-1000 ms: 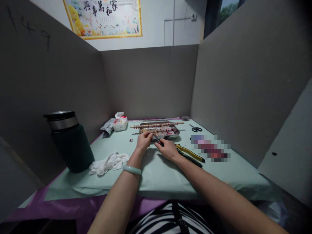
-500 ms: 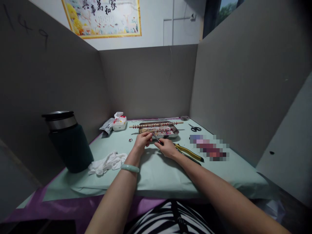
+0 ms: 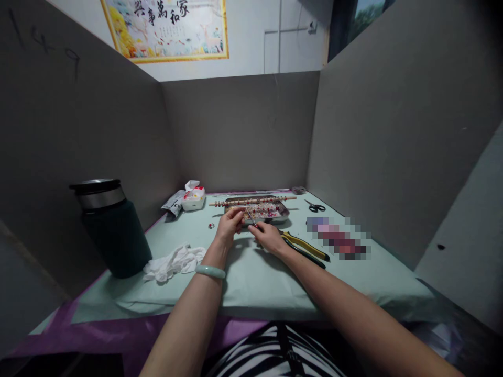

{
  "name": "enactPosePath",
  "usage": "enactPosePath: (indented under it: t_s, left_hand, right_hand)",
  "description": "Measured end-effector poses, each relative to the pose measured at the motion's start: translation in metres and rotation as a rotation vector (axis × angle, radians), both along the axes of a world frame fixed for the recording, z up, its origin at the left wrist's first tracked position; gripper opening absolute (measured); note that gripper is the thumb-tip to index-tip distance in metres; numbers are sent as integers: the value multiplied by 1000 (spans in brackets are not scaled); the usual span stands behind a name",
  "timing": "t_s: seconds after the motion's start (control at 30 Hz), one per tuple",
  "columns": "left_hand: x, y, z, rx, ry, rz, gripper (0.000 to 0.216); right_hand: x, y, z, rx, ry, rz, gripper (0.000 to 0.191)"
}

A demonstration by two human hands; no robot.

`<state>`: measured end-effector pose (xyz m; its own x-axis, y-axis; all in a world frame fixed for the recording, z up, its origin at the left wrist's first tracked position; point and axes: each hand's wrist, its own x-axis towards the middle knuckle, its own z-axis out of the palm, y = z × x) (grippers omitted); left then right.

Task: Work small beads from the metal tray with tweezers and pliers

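Observation:
My left hand (image 3: 230, 228), a pale green bangle (image 3: 211, 272) on its wrist, is closed in a pinch in front of the bead tray; what its fingertips hold is too small to make out. My right hand (image 3: 270, 239) grips a slim pointed metal tool (image 3: 252, 219), its tip close to the left fingertips. Just behind both hands stands a metal tray (image 3: 283, 217) of gold, red and clear beads. Across the tray lies a wooden stick (image 3: 291, 198) lined with red-beaded rings. A single small ring (image 3: 211, 226) rests left of my left hand.
Yellow-and-black pliers (image 3: 308, 247) lie beside my right forearm, with black scissors (image 3: 315, 207) farther back. A dark green flask (image 3: 113, 235), crumpled white cloth (image 3: 173, 263) and tissue pack (image 3: 194, 199) stand left. Grey partitions (image 3: 239, 131) enclose the table. A blurred patch covers something at right.
The tool's tip points slightly more upward and the left fingers have shifted a little. Both hands stay in front of the tray; the other things lie as before.

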<state>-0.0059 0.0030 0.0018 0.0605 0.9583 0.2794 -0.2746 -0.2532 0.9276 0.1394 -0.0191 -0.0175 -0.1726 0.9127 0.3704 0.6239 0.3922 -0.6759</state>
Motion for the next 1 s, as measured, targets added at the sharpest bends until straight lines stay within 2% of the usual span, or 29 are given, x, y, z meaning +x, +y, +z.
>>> enactPosePath:
  t_s: [0.27,0.5,0.87,1.0]
  left_hand:
    - [1,2,-2,32,60,-5,43]
    - [5,-2,2,42,246,121,23]
    - [3,4,-2,76,409,176,24]
    - [1,5,-3,101,532,225,25]
  right_hand:
    - [1,2,-1,47,-8,-19,35]
    - [2,1,-3,117,-60,-78,34]
    - [3,2,-5,92,-108,-83,37]
    - [1,1,-5,72,-154,-94,37]
